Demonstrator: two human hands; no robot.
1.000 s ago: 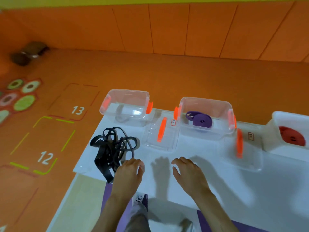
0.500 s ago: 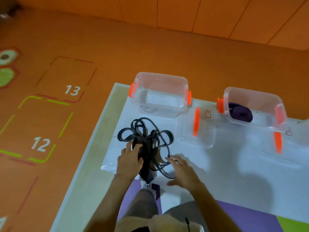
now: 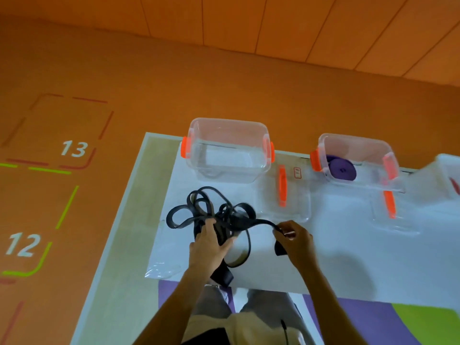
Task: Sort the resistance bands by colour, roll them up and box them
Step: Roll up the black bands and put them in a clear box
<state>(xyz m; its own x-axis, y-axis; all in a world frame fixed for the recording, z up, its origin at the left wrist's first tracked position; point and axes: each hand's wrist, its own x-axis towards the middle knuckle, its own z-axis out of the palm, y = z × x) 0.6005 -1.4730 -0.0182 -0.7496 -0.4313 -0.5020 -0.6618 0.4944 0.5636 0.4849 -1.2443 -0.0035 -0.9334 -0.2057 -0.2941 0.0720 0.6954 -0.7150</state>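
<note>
Right hand (image 3: 295, 239) now pinching black bands (image 3: 216, 215), floor (image 3: 149, 83) marked (12, 13)

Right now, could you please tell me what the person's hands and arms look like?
The left hand and right hand are bare, with no gloves or watch showing. The left forearm and right forearm are bare too, with no sleeve in view.

An empty box (image 3: 249, 155), a second box (image 3: 361, 150), two lids (image 3: 296, 207) and tangled black bands (image 3: 225, 216) are laid on the white sheet (image 3: 361, 265).
</note>
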